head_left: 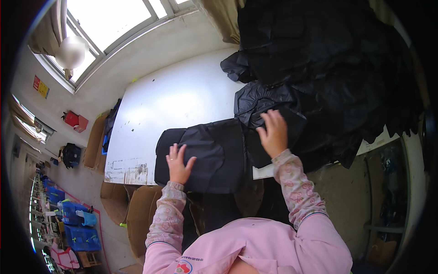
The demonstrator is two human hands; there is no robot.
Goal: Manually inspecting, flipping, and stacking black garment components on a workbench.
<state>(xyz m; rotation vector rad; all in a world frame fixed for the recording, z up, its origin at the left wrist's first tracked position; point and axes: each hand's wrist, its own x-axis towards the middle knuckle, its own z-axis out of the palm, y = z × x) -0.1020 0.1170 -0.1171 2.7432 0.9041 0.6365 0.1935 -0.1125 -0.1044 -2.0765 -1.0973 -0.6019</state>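
A folded black cloth piece (214,155) lies flat at the near edge of the white table (178,91), partly hanging over it. My left hand (179,165) rests on its left part with the fingers spread and nothing held. To the right, my right hand (274,135) is over black fabric, fingers stretched out and apart; whether it touches the cloth is hard to tell. Just beyond it lies a shinier black piece (264,99) with a gathered edge. Both forearms wear patterned pink sleeve covers.
A large heap of black fabric (333,55) covers the table's right side and drapes over its front edge. Cardboard boxes (142,219) stand below and left of the table. Blue plastic crates (82,228) line the floor at far left. A window (114,23) is behind.
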